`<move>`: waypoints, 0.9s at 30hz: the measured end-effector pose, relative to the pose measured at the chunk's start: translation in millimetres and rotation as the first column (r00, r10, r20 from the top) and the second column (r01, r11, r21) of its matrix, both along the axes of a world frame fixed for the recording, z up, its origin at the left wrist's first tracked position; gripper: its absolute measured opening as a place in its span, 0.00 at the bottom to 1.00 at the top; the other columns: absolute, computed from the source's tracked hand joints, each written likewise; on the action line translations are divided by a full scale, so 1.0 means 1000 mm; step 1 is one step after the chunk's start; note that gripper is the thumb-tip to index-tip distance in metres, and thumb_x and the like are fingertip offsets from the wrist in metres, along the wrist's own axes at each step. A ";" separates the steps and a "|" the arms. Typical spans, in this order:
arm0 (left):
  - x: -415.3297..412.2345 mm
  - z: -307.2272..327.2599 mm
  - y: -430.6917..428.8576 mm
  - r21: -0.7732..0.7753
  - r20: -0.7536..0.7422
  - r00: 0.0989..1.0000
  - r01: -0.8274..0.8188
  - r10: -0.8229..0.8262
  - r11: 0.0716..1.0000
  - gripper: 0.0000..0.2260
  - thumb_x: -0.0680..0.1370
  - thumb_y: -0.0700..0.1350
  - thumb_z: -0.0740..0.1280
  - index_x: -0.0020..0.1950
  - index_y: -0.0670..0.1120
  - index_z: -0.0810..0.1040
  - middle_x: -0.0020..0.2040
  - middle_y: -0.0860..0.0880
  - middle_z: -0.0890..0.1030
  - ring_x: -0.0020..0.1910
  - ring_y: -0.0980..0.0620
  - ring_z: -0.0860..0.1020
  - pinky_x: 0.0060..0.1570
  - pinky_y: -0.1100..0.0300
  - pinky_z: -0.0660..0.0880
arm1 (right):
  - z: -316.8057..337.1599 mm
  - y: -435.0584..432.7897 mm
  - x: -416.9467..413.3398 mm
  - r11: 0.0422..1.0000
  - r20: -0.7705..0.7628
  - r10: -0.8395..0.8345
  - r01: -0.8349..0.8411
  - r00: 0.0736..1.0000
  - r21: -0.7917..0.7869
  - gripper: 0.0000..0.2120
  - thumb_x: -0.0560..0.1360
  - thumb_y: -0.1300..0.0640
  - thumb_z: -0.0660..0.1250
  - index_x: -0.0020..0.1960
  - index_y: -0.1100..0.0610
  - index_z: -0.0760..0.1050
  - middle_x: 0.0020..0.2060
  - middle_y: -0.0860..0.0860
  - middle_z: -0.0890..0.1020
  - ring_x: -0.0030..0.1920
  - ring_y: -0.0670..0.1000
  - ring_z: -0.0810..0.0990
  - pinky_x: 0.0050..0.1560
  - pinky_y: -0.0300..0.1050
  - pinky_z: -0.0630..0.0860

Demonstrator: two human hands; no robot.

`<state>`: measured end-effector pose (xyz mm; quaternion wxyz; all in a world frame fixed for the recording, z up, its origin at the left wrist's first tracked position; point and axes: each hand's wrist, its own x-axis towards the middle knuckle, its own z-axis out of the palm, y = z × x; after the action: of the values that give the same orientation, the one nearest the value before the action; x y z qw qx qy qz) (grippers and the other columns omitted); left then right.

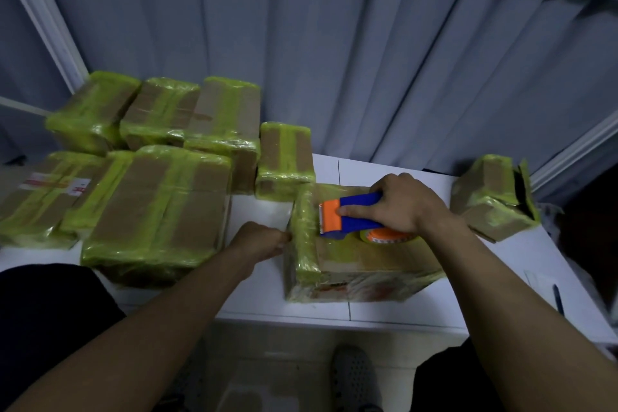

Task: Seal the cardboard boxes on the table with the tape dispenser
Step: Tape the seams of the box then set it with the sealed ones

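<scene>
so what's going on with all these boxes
A person is taping a brown cardboard box on the white table. The right hand grips a blue and orange tape dispenser on the box's top; the left hand holds its left edge. Boxes already wrapped in yellow-green tape sit piled to the left.

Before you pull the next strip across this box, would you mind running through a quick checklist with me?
1. Right hand has a firm grip on the tape dispenser: ok.
2. Dispenser's orange end sits on top of the box, near its left edge: ok.
3. Left hand is against the box's left side to steady it: ok. Whether it pinches the tape end: cannot tell.
4. Enough tape on the roll: cannot tell, mostly hidden under the hand.
5. Box on the right is closed: not ok, a flap stands open.
</scene>
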<state>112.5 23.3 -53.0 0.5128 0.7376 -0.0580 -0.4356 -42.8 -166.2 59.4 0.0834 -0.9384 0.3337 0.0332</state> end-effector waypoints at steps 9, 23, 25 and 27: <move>-0.023 0.014 -0.003 -0.113 0.003 0.996 -0.090 0.091 0.990 0.18 0.79 0.58 0.65 0.43 0.45 0.85 0.42 0.47 0.86 0.43 0.46 0.85 0.49 0.51 0.82 | -0.002 -0.001 -0.002 1.000 0.008 0.006 -0.006 1.000 0.005 0.40 0.61 0.15 0.59 0.39 0.52 0.82 0.32 0.49 0.81 0.36 0.50 0.80 0.38 0.48 0.78; -0.032 0.031 0.005 -0.321 0.232 0.948 0.286 -0.218 0.903 0.33 0.78 0.34 0.68 0.68 0.70 0.66 0.61 0.63 0.78 0.51 0.65 0.78 0.57 0.52 0.78 | 0.019 -0.009 -0.014 0.967 0.041 -0.021 0.010 0.999 0.253 0.14 0.76 0.40 0.69 0.44 0.51 0.80 0.39 0.49 0.83 0.41 0.50 0.82 0.38 0.43 0.72; -0.023 0.030 0.007 -0.272 0.304 0.919 0.336 -0.251 0.902 0.32 0.78 0.33 0.66 0.72 0.65 0.66 0.72 0.54 0.72 0.58 0.57 0.79 0.59 0.49 0.77 | 0.017 -0.009 -0.021 0.941 0.135 -0.068 0.018 0.989 0.339 0.18 0.75 0.37 0.71 0.44 0.52 0.81 0.38 0.48 0.84 0.40 0.48 0.83 0.39 0.42 0.75; -0.012 0.028 0.010 -0.200 0.390 0.878 0.376 -0.279 0.905 0.28 0.80 0.35 0.65 0.71 0.64 0.67 0.75 0.51 0.69 0.64 0.53 0.76 0.63 0.49 0.75 | 0.009 -0.003 -0.025 0.897 0.221 -0.159 0.048 0.962 0.439 0.22 0.73 0.34 0.73 0.41 0.54 0.81 0.35 0.48 0.84 0.36 0.46 0.83 0.38 0.42 0.76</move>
<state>100.3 33.2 -24.7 0.5076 0.7058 -0.3327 -0.3654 -67.9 -169.0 68.6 0.3313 -0.8742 0.3546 -0.0175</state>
